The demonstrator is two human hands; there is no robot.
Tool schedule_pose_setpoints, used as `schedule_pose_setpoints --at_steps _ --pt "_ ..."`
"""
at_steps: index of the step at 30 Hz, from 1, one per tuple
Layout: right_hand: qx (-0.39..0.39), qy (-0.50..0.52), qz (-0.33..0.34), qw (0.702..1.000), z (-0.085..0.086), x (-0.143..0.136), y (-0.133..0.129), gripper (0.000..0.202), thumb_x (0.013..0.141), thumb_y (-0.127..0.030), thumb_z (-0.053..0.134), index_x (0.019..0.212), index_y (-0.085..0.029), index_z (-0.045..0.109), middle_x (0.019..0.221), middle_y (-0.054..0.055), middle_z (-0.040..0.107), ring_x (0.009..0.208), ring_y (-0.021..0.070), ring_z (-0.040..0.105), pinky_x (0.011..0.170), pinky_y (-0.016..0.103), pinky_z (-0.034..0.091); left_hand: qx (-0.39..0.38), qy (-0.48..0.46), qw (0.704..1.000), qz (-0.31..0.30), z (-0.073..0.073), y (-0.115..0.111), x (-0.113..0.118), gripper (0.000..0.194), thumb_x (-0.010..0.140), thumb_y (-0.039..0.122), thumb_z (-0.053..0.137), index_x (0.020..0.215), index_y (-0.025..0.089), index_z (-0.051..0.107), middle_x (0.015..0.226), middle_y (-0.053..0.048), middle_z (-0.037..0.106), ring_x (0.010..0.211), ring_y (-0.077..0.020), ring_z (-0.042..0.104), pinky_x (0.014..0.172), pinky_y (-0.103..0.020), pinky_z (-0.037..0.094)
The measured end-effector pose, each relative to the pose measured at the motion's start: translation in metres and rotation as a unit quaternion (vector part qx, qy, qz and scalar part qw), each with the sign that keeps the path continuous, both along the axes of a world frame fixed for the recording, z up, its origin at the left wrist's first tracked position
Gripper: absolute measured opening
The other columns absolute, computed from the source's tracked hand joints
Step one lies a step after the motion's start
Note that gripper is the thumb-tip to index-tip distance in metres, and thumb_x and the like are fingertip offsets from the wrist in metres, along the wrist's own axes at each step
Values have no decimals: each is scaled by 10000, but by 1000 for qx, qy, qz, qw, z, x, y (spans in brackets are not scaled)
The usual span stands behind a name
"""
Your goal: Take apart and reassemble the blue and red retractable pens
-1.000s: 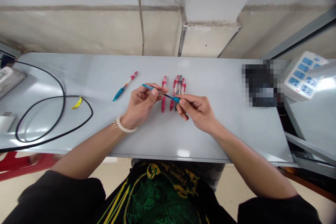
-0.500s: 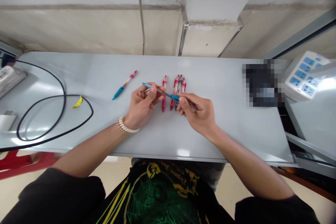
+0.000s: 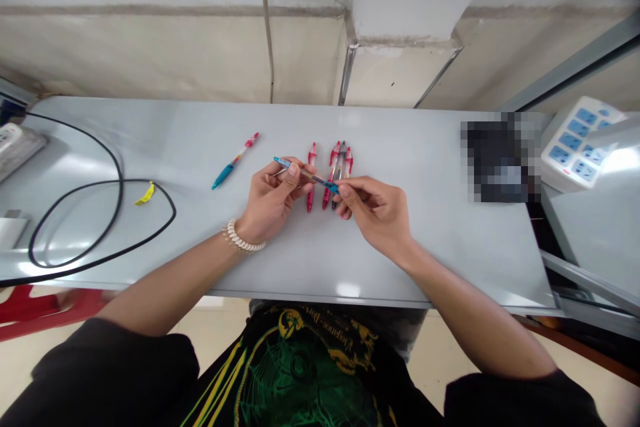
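Observation:
A blue pen (image 3: 318, 179) is held between both hands above the table, its clear barrel in the middle. My left hand (image 3: 275, 197) pinches it near its light-blue end, and my right hand (image 3: 373, 210) grips the teal end, partly hiding it. Behind the hands lie a pink pen (image 3: 311, 197) and, just right of it, a close group with pink pens (image 3: 349, 160) and a grey-black pen (image 3: 341, 157). Farther left rests a pen with a teal grip (image 3: 223, 175) and a pink top, tilted on the table.
A black cable (image 3: 120, 167) with a yellow tag (image 3: 145, 194) loops over the left of the white table (image 3: 400, 140). Power strips (image 3: 573, 143) stand at the far right and far left. A blurred dark object (image 3: 495, 160) lies at the right.
My right hand has shifted slightly along the pen's teal end and covers more of it. My left hand keeps its pinch. The whole view has moved a little.

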State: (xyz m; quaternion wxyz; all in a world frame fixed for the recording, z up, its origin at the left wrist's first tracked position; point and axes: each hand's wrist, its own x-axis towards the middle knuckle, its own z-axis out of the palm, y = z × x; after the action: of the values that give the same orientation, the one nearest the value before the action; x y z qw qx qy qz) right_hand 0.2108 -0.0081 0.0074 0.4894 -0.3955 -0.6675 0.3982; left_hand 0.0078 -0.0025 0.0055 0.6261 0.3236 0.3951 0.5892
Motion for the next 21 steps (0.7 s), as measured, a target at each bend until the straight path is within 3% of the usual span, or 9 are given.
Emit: schedule_pose_setpoints --at_steps 2,4,7,9,12,17,21 --pt "53 -19 -7 998 0 0 0 116 1001 -284 716 957 -264 821 1051 59 742 916 170 727 820 370 661 1 2 1000 -2 0 0 0 392 799 447 951 945 165 720 951 -26 798 812 -91 767 733 -142 644" --pt "77 -30 1 997 -1 -1 0 103 957 -287 775 1052 -277 815 1237 79 712 1085 203 720 941 418 649 3 4 1000 -4 -1 -1 0 395 801 450 949 945 163 720 951 -29 800 826 -97 775 728 -138 643" --pt "50 -35 21 998 -4 -1 0 230 1002 -266 724 1230 -261 755 1072 53 757 942 168 733 842 360 650 5 8 1000 -13 -2 -2 1 389 811 450 942 954 160 726 962 -37 804 848 -105 784 742 -140 646" --pt "88 -50 9 995 -5 -1 0 156 1020 -194 661 1107 -251 776 1005 40 752 880 156 721 782 334 632 3 7 1000 -14 -1 -2 1 378 817 445 941 949 159 732 963 -40 803 848 -106 784 742 -142 648" --pt "182 -101 -14 978 -5 2 2 226 1002 -105 598 958 -245 771 1079 64 723 921 170 710 762 336 614 -6 -4 1000 -1 1 1 -1 370 800 432 956 922 157 741 956 -33 797 841 -105 781 732 -139 648" --pt "227 -161 4 961 -3 8 5 412 1026 -41 492 1318 -243 701 1120 91 737 941 179 709 787 340 612 -9 -17 1000 20 2 6 -6 351 786 408 970 905 167 744 957 -21 787 868 -105 784 738 -124 646" --pt "201 -183 -4 962 0 15 6 414 1035 -56 457 1275 -256 728 1101 90 733 888 186 693 720 345 580 -20 -14 999 32 -2 9 -10 299 832 384 940 916 169 749 988 -22 789 876 -102 783 753 -121 652"
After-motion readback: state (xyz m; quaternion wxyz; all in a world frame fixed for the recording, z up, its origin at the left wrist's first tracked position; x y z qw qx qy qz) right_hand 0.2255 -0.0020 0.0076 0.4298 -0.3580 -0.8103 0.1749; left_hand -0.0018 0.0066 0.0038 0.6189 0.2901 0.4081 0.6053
